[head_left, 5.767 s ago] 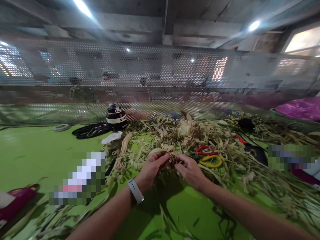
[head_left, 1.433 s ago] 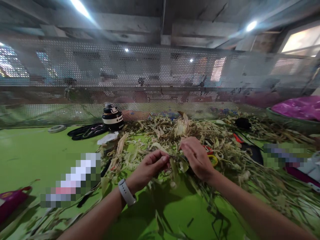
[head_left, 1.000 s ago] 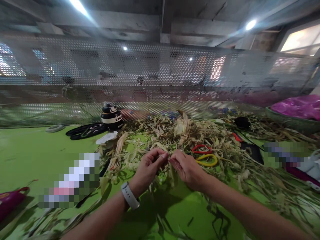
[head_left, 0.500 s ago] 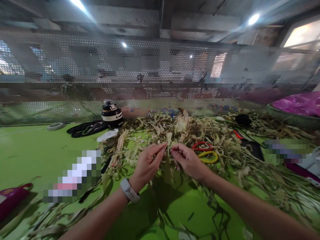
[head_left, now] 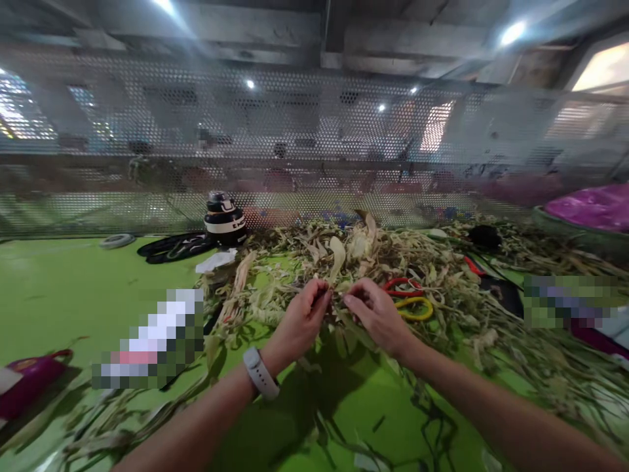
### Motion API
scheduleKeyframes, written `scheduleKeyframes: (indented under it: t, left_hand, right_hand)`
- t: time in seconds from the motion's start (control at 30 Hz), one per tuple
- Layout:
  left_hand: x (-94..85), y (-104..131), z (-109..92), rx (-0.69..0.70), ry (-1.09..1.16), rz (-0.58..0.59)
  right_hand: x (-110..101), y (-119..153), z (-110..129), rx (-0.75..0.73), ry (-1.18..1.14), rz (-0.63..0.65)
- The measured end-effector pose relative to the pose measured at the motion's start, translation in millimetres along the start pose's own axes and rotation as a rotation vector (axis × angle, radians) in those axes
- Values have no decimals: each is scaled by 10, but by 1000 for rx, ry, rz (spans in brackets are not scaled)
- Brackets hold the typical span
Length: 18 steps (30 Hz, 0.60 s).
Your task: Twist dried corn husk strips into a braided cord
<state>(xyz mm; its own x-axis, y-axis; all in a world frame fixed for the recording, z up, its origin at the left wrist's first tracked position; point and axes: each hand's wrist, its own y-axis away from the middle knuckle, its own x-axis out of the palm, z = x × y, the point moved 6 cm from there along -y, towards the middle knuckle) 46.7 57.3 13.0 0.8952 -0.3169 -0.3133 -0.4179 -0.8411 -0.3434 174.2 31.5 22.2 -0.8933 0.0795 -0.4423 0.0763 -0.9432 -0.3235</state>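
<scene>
Both hands are close together over the green table, fingertips a small gap apart. My left hand (head_left: 305, 313), with a white watch on its wrist, pinches a pale dried husk strip (head_left: 337, 255) whose curled end stands up above the fingers. Thumb and fingers of my right hand (head_left: 376, 314) are also pressed together; what they hold, if anything, is hidden. Behind the hands spreads a pile of dried husks (head_left: 309, 246). Red-handled scissors (head_left: 403, 286) and a yellow loop handle (head_left: 417, 314) lie in the husks beside my right hand.
A black bottle (head_left: 225, 223) stands at the back left, with white tissue (head_left: 216, 260) before it. A perforated metal screen (head_left: 295, 131) closes the far side. On the right sits a basin (head_left: 565, 226) with pink plastic; a purple object (head_left: 34, 383) lies far left.
The pale husk strip now shows a longer, curled end rising above my left fingers. My right hand has moved slightly away from my left. The whole view has shifted a little.
</scene>
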Motion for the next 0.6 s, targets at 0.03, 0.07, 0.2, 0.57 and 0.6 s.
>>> scheduleKeyframes:
  t: [0.03, 0.07, 0.2, 0.57, 0.6]
  left_hand:
    - [12, -5, 14, -4, 26, 22]
    - [25, -9, 31, -11, 57, 45]
    - [55, -2, 80, -93, 196, 119]
    - [88, 26, -63, -106, 78, 343]
    - [97, 37, -57, -133, 121, 375]
  right_hand:
    - [-52, -11, 28, -41, 42, -51]
    - [-89, -21, 61, -89, 92, -78]
    - [-91, -54, 149, -245, 259, 26]
    - [-87, -78, 179, -267, 328, 94]
    - [-86, -77, 183, -270, 324, 86]
